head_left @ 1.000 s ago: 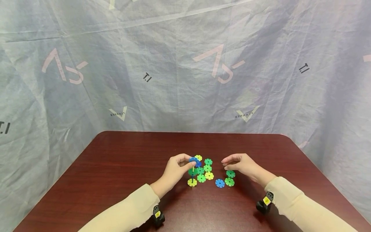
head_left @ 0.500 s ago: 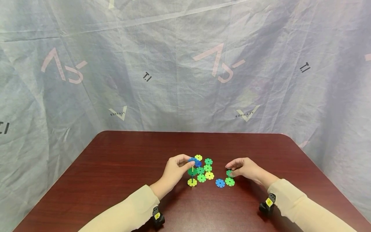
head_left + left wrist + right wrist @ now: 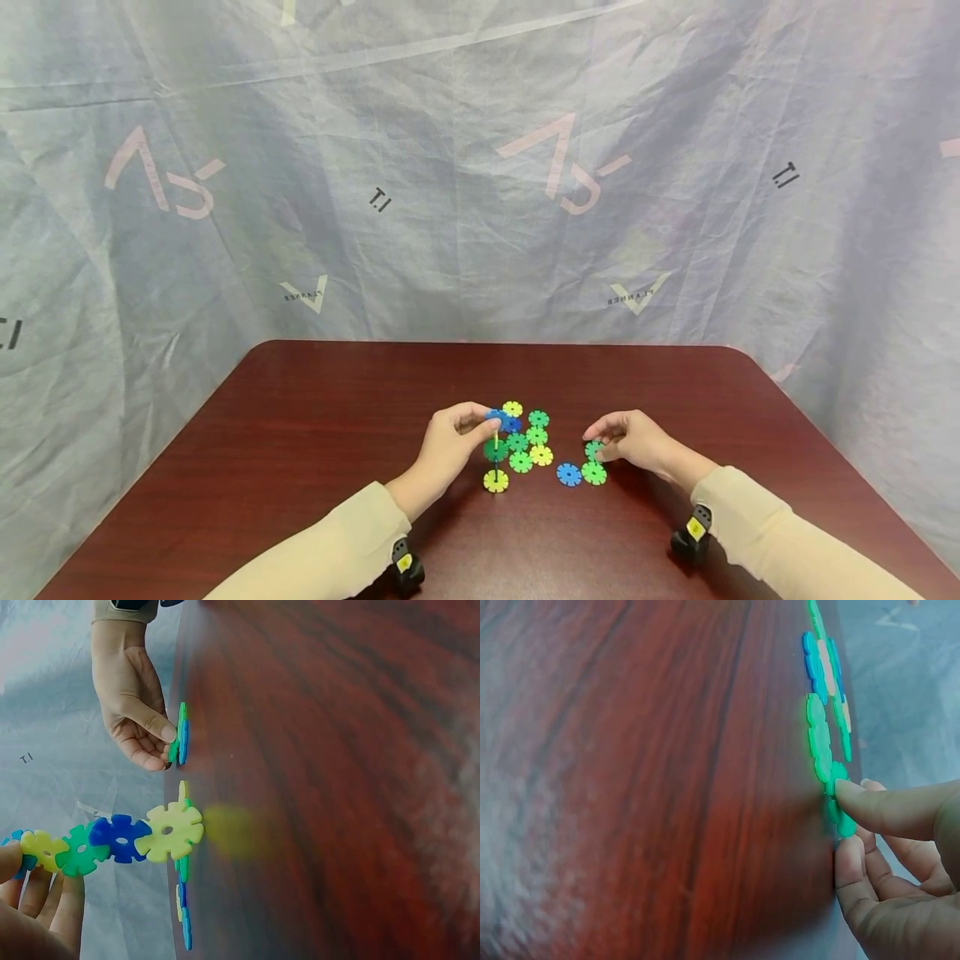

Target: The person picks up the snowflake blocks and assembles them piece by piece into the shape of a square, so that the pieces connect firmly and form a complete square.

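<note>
My left hand (image 3: 446, 442) pinches the blue top piece of a chain of interlocked notched plastic discs (image 3: 121, 838). Below its fingers the chain hangs upright, running blue, yellow, green, dark blue and yellow. The lowest yellow disc (image 3: 496, 481) is close over the table in the left wrist view. Over on the right, my right hand (image 3: 637, 442) has thumb and finger at opposite edges of a green notched disc (image 3: 841, 796), pinching it at table level. Just nearer lies a light green disc (image 3: 594, 473), with a blue disc (image 3: 568, 475) to its left.
Several loose notched discs lie between the hands, among them a yellow disc (image 3: 541, 455), a green disc (image 3: 538, 418) and a dark blue disc (image 3: 512, 424). All lie on a dark red wooden table (image 3: 360, 383). A grey printed cloth (image 3: 450, 250) hangs behind it.
My right hand has moved slightly right and down onto the green disc and now pinches it. My left hand, still gripping the chain, has come slightly lower and nearer.
</note>
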`<state>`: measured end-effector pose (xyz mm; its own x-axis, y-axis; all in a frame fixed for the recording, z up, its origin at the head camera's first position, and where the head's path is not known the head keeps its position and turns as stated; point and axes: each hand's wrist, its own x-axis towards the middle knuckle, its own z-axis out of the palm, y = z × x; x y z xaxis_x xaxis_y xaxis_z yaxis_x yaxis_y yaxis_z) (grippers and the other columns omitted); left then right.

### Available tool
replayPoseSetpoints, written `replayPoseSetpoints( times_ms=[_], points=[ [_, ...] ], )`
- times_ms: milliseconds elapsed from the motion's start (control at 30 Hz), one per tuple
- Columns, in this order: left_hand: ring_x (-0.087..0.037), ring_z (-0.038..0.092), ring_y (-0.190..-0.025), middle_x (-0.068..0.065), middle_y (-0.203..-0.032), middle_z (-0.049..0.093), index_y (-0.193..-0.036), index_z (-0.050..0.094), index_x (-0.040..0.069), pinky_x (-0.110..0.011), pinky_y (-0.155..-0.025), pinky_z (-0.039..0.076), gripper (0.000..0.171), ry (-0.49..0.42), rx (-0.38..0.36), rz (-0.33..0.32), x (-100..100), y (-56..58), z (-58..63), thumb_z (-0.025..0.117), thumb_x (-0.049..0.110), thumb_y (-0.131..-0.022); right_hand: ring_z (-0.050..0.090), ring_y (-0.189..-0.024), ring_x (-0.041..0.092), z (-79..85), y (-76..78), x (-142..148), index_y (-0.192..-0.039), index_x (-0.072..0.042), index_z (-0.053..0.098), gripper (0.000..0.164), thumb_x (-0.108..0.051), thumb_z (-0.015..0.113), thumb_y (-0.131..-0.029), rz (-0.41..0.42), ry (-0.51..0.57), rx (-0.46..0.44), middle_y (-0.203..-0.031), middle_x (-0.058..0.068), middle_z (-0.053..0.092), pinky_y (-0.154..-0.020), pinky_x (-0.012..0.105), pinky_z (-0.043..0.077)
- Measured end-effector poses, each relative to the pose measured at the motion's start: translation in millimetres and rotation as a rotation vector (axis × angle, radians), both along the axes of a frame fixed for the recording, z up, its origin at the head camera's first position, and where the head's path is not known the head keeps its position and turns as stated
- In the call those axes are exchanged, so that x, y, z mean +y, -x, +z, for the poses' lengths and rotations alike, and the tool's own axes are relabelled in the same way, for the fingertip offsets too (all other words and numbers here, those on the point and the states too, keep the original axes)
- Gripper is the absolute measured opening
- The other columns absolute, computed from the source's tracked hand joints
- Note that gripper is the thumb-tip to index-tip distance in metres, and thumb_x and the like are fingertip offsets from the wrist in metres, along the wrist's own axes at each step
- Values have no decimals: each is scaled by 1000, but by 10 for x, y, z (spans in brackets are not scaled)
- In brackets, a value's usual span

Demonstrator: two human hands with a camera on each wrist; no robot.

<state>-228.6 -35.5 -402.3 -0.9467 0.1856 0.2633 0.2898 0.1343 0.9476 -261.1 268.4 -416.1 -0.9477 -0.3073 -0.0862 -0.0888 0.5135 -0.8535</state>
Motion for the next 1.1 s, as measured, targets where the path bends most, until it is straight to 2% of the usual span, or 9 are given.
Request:
replayPoseSetpoints(
  times_ms=[233, 433, 667, 900, 1100],
  points=[
    [-20, 69, -86, -20, -97, 71, -100, 72, 2, -18, -77, 53, 19, -7, -9, 3, -4, -16, 32, 70, 18, -90, 55, -77, 17, 8, 30, 13, -102, 3, 69, 24, -1, 75, -80, -26, 6, -13, -81, 3, 61, -66, 31, 50],
    [-20, 69, -87, -17, -97, 72, -99, 72, 1, -18, -79, 53, 18, -31, -4, -2, 7, -14, 34, 71, 16, -89, 60, -76, 19, 8, 33, 43, -100, 3, 70, 24, -12, 76, -82, -22, 40, -36, -84, 1, 71, -68, 33, 53],
    [-17, 69, -88, -15, -97, 73, -98, 72, 1, -19, -80, 53, 16, -56, 0, 1, 15, -20, 40, 72, 14, -87, 68, -83, 22, 46, -12, -16, -104, 7, 68, 32, -19, 74, -86, 38, 175, -90, -89, 6, 73, -75, 33, 57],
    [-31, 69, -93, -16, -96, 74, -98, 73, 2, -16, -79, 52, 15, -10, 4, 19, 19, -53, 58, 71, 13, -88, 71, -78, 20, 127, -77, -176, -109, 10, 63, 35, -18, 70, -89, 73, 306, -168, -89, 8, 73, -76, 33, 59],
    [-34, 69, -91, -19, -94, 73, -96, 72, -1, -20, -80, 53, 13, 32, 20, 20, 37, -196, 255, 70, 8, -88, 71, -76, 17, 233, -105, -328, -110, 11, 62, 35, -18, 67, -91, 80, 368, -216, -88, 11, 73, -76, 31, 58]
  ],
)
